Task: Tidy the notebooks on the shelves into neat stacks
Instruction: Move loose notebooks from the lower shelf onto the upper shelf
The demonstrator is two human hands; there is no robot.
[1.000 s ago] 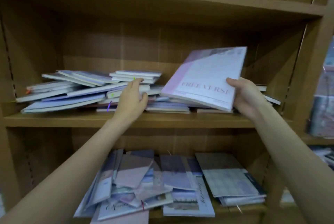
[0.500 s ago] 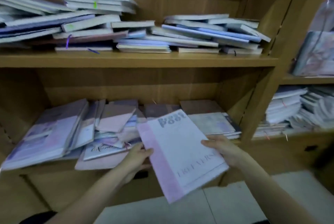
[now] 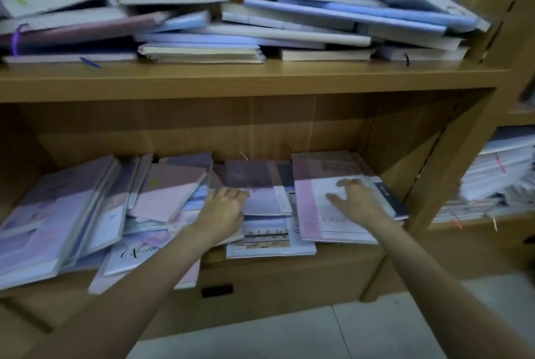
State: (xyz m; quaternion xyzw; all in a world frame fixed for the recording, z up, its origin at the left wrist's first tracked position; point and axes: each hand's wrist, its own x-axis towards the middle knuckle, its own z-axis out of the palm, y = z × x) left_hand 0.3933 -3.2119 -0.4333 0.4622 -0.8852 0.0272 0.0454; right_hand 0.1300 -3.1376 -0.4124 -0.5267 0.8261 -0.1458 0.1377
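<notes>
On the lower wooden shelf [image 3: 289,264], a white notebook with a pink spine band [image 3: 327,214] lies flat on top of the right-hand stack, and the right hand [image 3: 357,199] rests on its cover with fingers spread and nearly straight, gripping nothing. Pale lettering runs across that cover below the hand; only "FREE" or something close to it can be made out, the rest hidden by the wrist and blurred. The left hand [image 3: 224,211] lies just to the left, its fingers loosely curled over the edge of a lilac-and-white notebook [image 3: 266,202] in the middle pile; whether it truly grips that edge cannot be told. Under this pile a white notebook with a printed skyline strip [image 3: 267,238] juts towards the shelf front. Further left, a slanted heap of pink and lavender notebooks [image 3: 86,208] leans and overlaps, one white cover near the front bearing dark cursive script [image 3: 139,251] too partial to read. The upper wooden shelf [image 3: 260,77] carries untidy piles of blue, white and cream notebooks [image 3: 318,19] lying flat, with purple ribbon markers [image 3: 16,40] hanging at the left. A neighbouring bay at the right holds blurred white stacks [image 3: 498,173].
</notes>
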